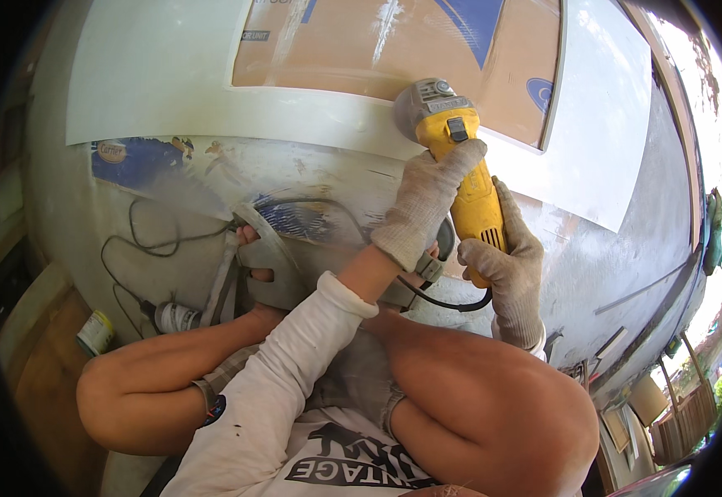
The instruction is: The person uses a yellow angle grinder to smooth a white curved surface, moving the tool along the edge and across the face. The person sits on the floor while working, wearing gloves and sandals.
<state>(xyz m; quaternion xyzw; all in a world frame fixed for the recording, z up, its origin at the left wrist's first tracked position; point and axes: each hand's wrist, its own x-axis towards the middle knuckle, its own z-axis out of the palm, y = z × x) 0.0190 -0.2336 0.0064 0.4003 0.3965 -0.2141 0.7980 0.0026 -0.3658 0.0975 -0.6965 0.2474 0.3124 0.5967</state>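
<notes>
We were in the middle of a grinding or cutting pass, as we judged it. Our left hand (424,201), in a grey knitted glove, was closed over the top of the yellow plastic angle grinder with a grey metal head (453,157). Our right hand (506,263), gloved the same, was wrapped around its rear handle, where the black cable (439,300) leaves it. The grinder's head rested on the lower edge of the smooth white flat panel (212,83), which lay on the dusty concrete floor (609,257) with brown printed cardboard (394,50) showing through its rectangular opening. The next move would call for a firm two-handed hold and slow travel along the edge. A small cylindrical can (94,332) stood well apart, beside our left knee.
</notes>
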